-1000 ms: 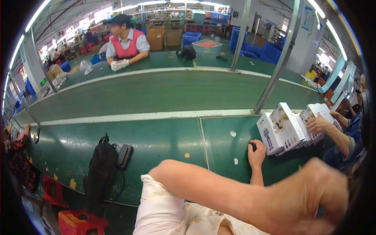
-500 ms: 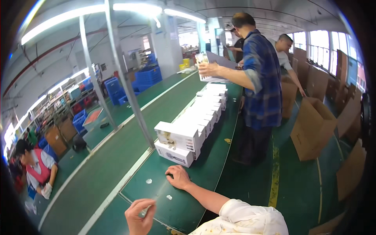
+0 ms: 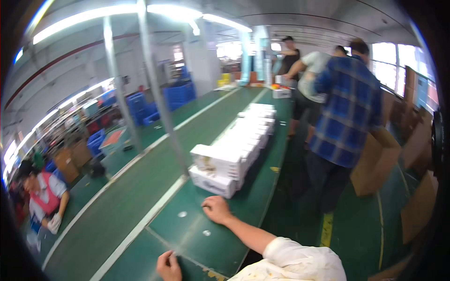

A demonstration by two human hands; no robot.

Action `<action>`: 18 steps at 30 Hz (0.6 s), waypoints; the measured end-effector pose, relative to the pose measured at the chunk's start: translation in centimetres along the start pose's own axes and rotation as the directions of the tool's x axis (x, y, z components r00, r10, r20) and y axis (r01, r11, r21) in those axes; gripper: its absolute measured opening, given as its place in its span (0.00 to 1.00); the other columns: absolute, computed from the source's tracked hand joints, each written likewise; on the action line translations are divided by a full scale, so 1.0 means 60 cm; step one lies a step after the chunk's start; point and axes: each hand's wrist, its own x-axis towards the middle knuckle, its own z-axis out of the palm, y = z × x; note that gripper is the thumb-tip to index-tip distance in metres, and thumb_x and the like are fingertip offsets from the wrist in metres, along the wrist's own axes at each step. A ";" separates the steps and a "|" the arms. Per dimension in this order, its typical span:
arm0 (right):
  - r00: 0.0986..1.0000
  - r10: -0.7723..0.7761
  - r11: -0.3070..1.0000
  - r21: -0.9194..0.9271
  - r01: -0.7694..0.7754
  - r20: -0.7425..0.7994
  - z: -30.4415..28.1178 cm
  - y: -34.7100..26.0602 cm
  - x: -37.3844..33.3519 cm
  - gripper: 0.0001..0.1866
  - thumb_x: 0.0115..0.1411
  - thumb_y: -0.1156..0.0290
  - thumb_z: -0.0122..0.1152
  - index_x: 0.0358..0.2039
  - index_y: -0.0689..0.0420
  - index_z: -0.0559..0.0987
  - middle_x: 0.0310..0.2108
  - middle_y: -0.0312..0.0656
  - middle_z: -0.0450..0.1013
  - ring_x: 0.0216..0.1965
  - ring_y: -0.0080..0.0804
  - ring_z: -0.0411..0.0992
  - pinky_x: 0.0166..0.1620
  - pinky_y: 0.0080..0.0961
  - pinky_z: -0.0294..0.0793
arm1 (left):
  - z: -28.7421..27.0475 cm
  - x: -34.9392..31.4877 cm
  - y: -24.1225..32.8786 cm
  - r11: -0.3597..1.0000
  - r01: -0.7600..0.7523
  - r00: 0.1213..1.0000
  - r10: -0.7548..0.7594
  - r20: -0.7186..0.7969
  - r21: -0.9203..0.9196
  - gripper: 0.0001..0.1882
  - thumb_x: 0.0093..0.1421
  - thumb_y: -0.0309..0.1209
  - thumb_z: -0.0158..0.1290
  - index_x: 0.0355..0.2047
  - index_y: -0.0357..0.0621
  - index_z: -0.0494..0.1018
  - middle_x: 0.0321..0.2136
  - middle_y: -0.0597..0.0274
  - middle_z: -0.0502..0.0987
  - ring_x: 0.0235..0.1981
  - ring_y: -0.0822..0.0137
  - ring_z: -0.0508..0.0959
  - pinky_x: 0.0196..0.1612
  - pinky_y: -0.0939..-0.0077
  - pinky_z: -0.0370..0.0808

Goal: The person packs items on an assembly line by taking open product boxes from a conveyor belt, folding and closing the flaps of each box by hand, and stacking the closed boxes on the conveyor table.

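My right hand (image 3: 217,210) rests on the green tabletop (image 3: 225,243), just nearer to me than the row of white boxes (image 3: 253,136). Its fingers bend loosely, thumb apart, with nothing in them. A white printed box (image 3: 213,182) forms the bottom of the nearest stack, and another box (image 3: 206,159) lies on top. My left hand (image 3: 168,268), over the near edge of the table, is curled with thumb and fingers close together. A small pale spot shows at its fingertips; whether it is held I cannot tell. Two small whitish patches (image 3: 182,214) lie on the table between my hands.
A conveyor belt (image 3: 154,168) runs along the left, with metal posts (image 3: 161,103) beside it. Across it a person in a pink apron (image 3: 49,192) sits. At right stand a person in a plaid shirt (image 3: 347,107) and an open cardboard carton (image 3: 375,164). Blue crates (image 3: 178,97) sit farther back.
The person in plaid has turned away to the right, the box gone from their raised hand. My left hand has dropped lower and closed in more. My right hand stays by the boxes.
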 end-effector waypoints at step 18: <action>0.972 -0.061 0.990 -0.111 0.088 0.228 -0.055 0.028 0.011 0.11 0.57 0.73 0.60 0.36 0.66 0.85 0.37 0.56 0.81 0.39 0.54 0.78 0.48 0.42 0.75 | 0.031 -0.021 0.018 0.999 0.021 0.999 -0.020 0.036 -0.044 0.08 0.64 0.33 0.54 0.40 0.46 0.78 0.35 0.60 0.79 0.30 0.59 0.78 0.38 0.65 0.76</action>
